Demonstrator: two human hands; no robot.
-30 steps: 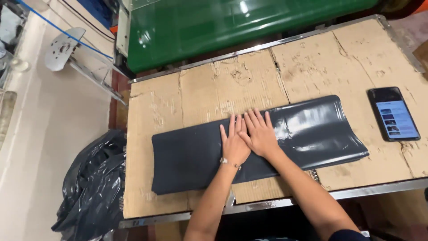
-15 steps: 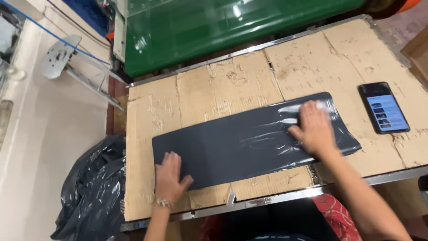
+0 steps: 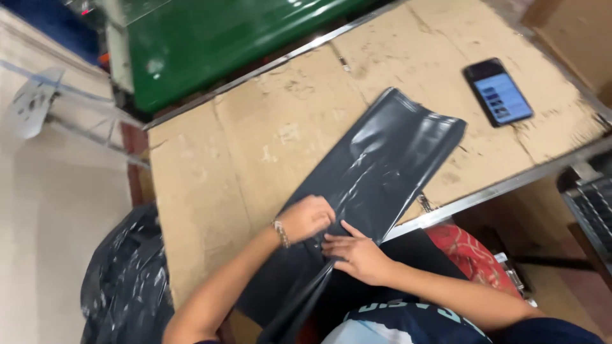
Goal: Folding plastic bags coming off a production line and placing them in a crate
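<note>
The left hand (image 3: 307, 218) is gripping the black plastic bag (image 3: 376, 172) with curled fingers at the desk (image 3: 210, 165) edge. The right hand (image 3: 357, 255) is pressing flat on it, fingers spread.

Left hand (image 3: 307, 218) and right hand (image 3: 357, 255) pressed on black plastic bag (image 3: 382, 165) across cardboard-covered surface (image 3: 242, 140); phone (image 3: 498, 91) lying apart.

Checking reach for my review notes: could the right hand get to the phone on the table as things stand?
Probably yes. The phone lies face up on the bare cardboard table top, with nothing between it and the right hand, though that hand is pressed on the dark plastic bag and would need a long stretch.
</note>
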